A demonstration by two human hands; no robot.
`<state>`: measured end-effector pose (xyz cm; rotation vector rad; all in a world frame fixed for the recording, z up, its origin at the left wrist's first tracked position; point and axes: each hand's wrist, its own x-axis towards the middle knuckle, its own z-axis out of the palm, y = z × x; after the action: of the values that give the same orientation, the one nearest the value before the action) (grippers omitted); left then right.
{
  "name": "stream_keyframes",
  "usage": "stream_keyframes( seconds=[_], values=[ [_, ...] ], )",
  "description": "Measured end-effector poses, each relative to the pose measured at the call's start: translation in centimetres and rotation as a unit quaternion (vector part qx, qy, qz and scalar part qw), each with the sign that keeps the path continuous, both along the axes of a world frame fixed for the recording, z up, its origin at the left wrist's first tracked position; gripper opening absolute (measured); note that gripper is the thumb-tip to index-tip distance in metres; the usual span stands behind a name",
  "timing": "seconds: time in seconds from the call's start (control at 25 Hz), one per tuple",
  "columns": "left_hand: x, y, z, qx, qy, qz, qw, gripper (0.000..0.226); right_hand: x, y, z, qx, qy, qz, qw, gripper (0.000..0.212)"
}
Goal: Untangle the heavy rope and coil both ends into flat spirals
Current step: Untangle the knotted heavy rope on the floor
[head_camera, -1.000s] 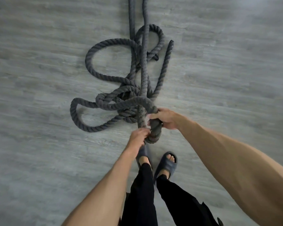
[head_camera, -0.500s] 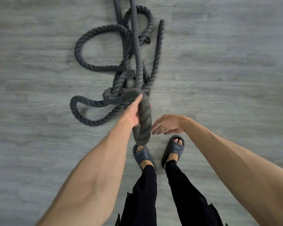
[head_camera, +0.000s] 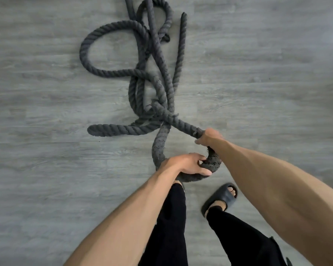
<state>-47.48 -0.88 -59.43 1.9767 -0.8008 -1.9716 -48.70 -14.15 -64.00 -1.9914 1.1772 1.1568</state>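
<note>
Grey plank floor (head_camera: 46, 169) all round, and the heavy rope (head_camera: 113, 129) sprawls on it just ahead of the feet: thick, dark grey, tightly twisted, one wide loop far left, strands crossing in a snarl at the middle. Left hand (head_camera: 185, 164) clenches the near bend from above, right hand (head_camera: 210, 136) grasps the frayed strand beside it
</note>
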Motion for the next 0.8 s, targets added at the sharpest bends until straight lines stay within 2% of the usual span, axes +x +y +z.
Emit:
stream_keyframes(
  seconds=[0.08,0.12,0.16,0.2,0.24,0.32,0.36,0.44,0.48,0.6,0.64,0.72,0.8],
  values=[
    [-1.6,0.1,-0.9,-0.007,0.053,0.022,0.998,0.058,-3.3,-1.7,-0.7,-0.034,0.005,0.007,0.999,0.039],
    [-2.2,0.3,-0.9,-0.003,0.106,0.086,0.991,0.054,-4.7,-2.3,-0.7,-0.035,-0.007,0.001,0.999,0.037],
    [-2.7,0.5,-0.7,0.013,0.168,0.191,0.967,0.053,-6.0,-2.5,-0.6,-0.032,-0.03,-0.021,0.999,0.036],
    [-3.1,0.4,-0.9,0.025,0.223,0.316,0.922,0.05,-7.5,-2.4,-0.3,-0.03,-0.063,-0.049,0.996,0.035],
    [-3.2,0.0,-1.3,0.031,0.252,0.448,0.857,0.043,-9.2,-2.0,0.0,-0.027,-0.103,-0.075,0.991,0.032],
    [-3.2,-1.7,-2.4,0.045,0.216,0.65,0.727,0.036,-13.8,-0.8,0.9,-0.029,-0.192,-0.108,0.975,0.026],
    [-3.3,-2.4,-3.0,0.046,0.206,0.705,0.677,0.05,-16.0,-0.1,1.6,-0.034,-0.231,-0.114,0.966,0.027],
    [-4.1,-4.6,-4.1,0.048,0.234,0.756,0.61,0.074,-20.3,0.7,3.0,-0.049,-0.292,-0.116,0.948,0.033],
    [-5.3,-5.8,-4.7,0.059,0.241,0.76,0.6,0.078,-22.3,0.5,3.6,-0.048,-0.318,-0.12,0.939,0.036],
    [-9.4,-8.1,-5.9,0.085,0.196,0.758,0.616,0.071,-26.8,-0.3,4.7,-0.02,-0.373,-0.118,0.92,0.038],
    [-10.8,-8.6,-6.1,0.077,0.188,0.774,0.6,0.063,-28.0,-0.4,4.9,-0.014,-0.382,-0.116,0.917,0.038],
    [-13.8,-9.5,-5.7,0.062,0.18,0.785,0.59,0.046,-31.1,-0.7,5.0,0.01,-0.371,-0.137,0.918,0.041],
    [-16.4,-10.0,-4.1,0.043,0.213,0.759,0.614,0.026,-34.3,-1.1,4.2,0.064,-0.316,-0.15,0.935,0.045]
  ],
)
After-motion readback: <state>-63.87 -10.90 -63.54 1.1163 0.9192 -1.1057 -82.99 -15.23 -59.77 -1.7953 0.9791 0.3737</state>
